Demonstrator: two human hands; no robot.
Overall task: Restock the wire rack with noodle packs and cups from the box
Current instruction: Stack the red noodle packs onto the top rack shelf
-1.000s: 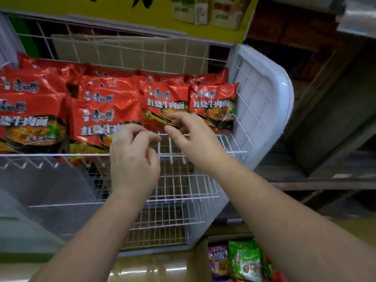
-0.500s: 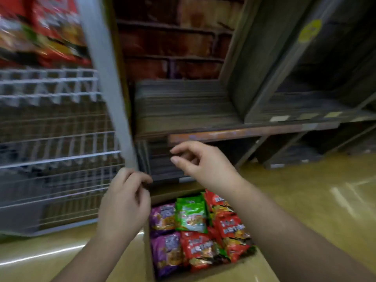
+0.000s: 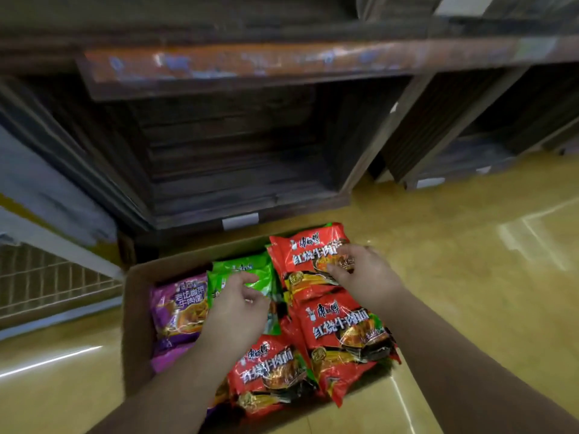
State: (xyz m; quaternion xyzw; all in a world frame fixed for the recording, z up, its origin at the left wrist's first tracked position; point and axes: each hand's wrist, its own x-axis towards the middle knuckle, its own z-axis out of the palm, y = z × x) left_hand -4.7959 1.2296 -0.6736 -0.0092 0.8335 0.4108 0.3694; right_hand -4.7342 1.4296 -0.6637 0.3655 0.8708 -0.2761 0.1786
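Both hands dropped from rack to box. I see right hand fingers curled on top red pack; left hand loosely curled over green pack, holding nothing.

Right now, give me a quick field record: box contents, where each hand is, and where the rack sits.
box: open cardboard, on the floor
contents: red packs, green pack, purple pack
left hand: over the green pack, fingers curled, no clear grip
right hand: fingers on the far red pack
rack: left of the box, only an edge in view
cups: none visible
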